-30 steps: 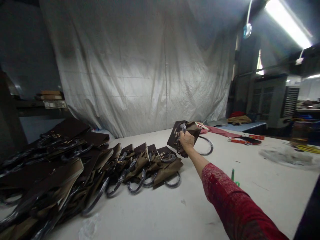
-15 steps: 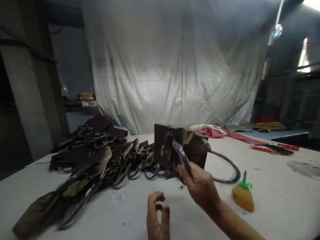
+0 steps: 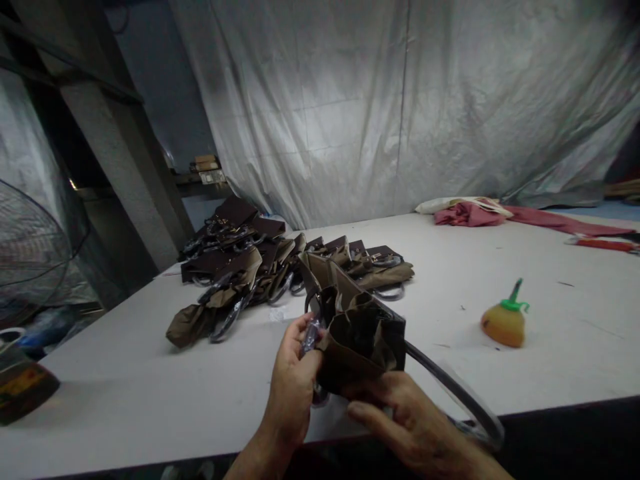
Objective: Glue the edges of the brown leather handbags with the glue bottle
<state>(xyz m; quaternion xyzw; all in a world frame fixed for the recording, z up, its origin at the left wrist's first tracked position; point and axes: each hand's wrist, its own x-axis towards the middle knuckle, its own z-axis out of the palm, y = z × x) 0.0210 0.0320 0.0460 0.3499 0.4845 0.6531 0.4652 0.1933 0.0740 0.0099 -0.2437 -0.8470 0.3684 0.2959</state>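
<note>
Behind the brown bag [image 3: 360,333] gripped by both hands' fingers [image 3: 305,363]: bag pile [image 3: 260,273], glue bottle [image 3: 505,320].

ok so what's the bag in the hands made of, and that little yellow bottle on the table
The bag looks like dark brown leather or a faux version, matte with stiff creased folds; its handle seems wrapped in clear glossy plastic film. The bottle looks like soft translucent plastic with a green plastic nozzle.

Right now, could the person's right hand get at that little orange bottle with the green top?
Probably yes. The orange bottle stands alone on the white table, with bare tabletop between it and the right hand. But both that hand and the left hand grip the brown bag, so it would have to let go.
</note>
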